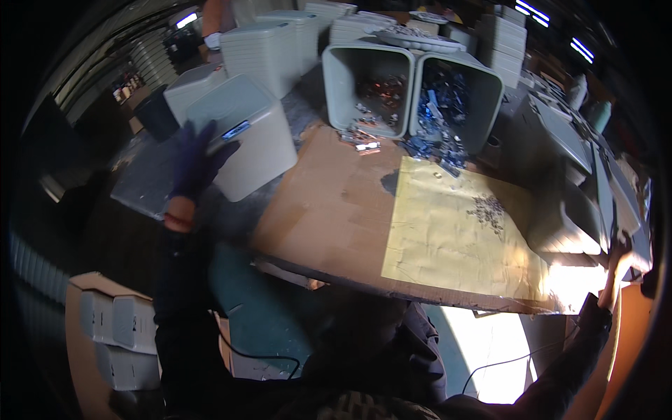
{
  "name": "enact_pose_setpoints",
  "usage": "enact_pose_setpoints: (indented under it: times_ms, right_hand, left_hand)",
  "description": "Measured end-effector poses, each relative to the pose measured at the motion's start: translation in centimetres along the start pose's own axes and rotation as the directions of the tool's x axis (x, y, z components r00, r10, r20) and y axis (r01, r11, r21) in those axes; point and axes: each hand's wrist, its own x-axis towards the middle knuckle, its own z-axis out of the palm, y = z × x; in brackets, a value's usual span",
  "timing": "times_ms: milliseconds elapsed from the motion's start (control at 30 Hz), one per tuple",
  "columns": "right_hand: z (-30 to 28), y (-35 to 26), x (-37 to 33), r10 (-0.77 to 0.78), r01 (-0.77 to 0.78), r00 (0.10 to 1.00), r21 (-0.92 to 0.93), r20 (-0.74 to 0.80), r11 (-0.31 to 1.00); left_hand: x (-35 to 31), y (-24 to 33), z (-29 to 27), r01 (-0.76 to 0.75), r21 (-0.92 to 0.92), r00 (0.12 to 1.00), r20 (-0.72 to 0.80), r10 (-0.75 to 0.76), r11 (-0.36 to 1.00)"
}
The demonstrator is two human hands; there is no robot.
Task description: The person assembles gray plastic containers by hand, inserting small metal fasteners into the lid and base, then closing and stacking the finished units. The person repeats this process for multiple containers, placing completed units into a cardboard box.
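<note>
My left hand (pixel 195 162), in a dark purple glove, reaches to the left side of the table. Its fingers are spread against or just beside a pale plastic bin (pixel 262 150) that stands bottom up. A small shiny blue piece (pixel 236 130) shows on the bin's upper edge by the fingertips. Far to the right, my right hand (pixel 617 262) is at the lower edge of several grey bins (pixel 570 203) lying stacked on their sides. Its fingers are dim and partly lost against them, so I cannot make out their grip.
Two tipped bins face me at the back, one holding copper-coloured pieces (pixel 381 91), the other shiny blue pieces (pixel 442 98). Small dark bits (pixel 488 212) lie on a yellow sheet (pixel 437 238) over cardboard (pixel 325 203). Stacked bins (pixel 259 52) stand behind; a carton (pixel 87 281) of bins sits lower left.
</note>
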Motion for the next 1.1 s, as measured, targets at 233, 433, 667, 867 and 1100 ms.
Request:
enact_pose_setpoints:
  times_ms: [233,433,667,867,1100]
  right_hand:
    - [11.1,-30.3,-18.0,-0.582,0.362,0.771,0.573,0.260,0.735]
    - [16.6,-40.1,-25.7,-0.560,-0.391,0.128,0.560,0.819,0.730]
    - [23.4,-35.2,-20.6,-0.767,0.630,0.334,0.476,0.548,0.614]
    - [24.9,-35.6,-19.3,-0.597,0.512,0.232,0.426,0.768,0.746]
    - [23.1,-39.4,-18.5,-0.562,0.411,0.421,0.402,0.712,0.818]
  left_hand:
    - [-2.1,18.0,-4.4,0.030,-0.976,0.891,0.124,0.438,0.217]
    - [-3.8,26.9,-4.0,0.089,-0.996,0.722,0.058,0.689,-0.008]
    - [-5.8,26.3,0.2,0.419,-0.902,0.896,0.430,0.115,0.106]
    - [-6.2,26.9,3.4,0.386,-0.914,0.921,0.388,-0.002,0.128]
    - [-6.4,26.3,2.6,0.442,-0.897,0.889,0.437,0.138,-0.006]
